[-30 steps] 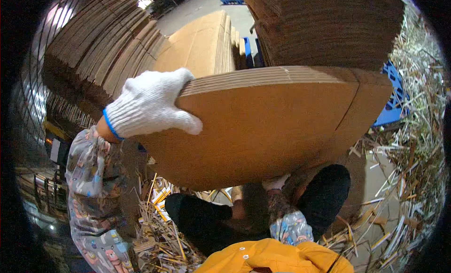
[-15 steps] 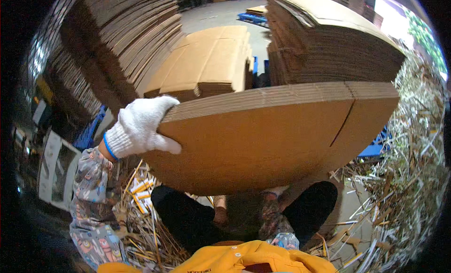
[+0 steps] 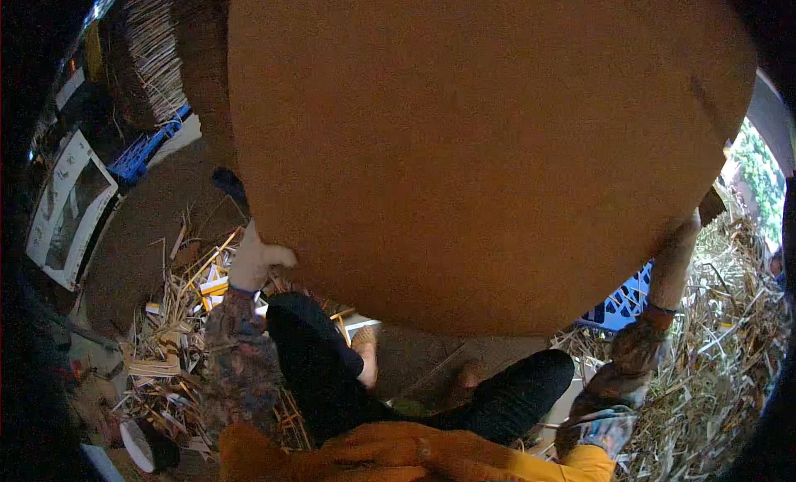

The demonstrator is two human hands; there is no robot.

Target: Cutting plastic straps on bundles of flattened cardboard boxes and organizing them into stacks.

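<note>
Load: cardboard sheets [image 3: 489, 150], flattened and brown, fill the upper and middle frame, held up close between both hands, with only the broad underside showing.
Left hand [image 3: 253, 262]: in a white work glove at the left centre, pressed against the lower left edge of the cardboard; its fingers [image 3: 278, 256] curl around that edge, holding it.
Right hand [image 3: 684, 233]: at the right centre, forearm rising along the lower right edge; the fingers go out of sight behind the board, so I cannot tell how firmly they close, only that the hand bears on the cardboard.
Footing: legs in black trousers [image 3: 323, 366] and bare-looking feet stand at the lower centre on a floor [image 3: 141, 250] littered with straw-like strips [image 3: 730, 333] and cardboard offcuts [image 3: 178, 316].
Surroundings: blue pallet [image 3: 622, 304] at the lower right, stacked cardboard [image 3: 153, 55] at the upper left, white framed panel [image 3: 70, 208] at the far left.
Risk, blocked view: the board hides everything ahead, so a step could land on the pallet or the stacks.
Risk, slip: loose strips underfoot could slide or snag a foot.
Risk, shedding: gripped only at two edges, the sheets may sag or slide off if the load tilts.
Risk, right side: an unseen, possibly shallow hold there could let that corner drop.
</note>
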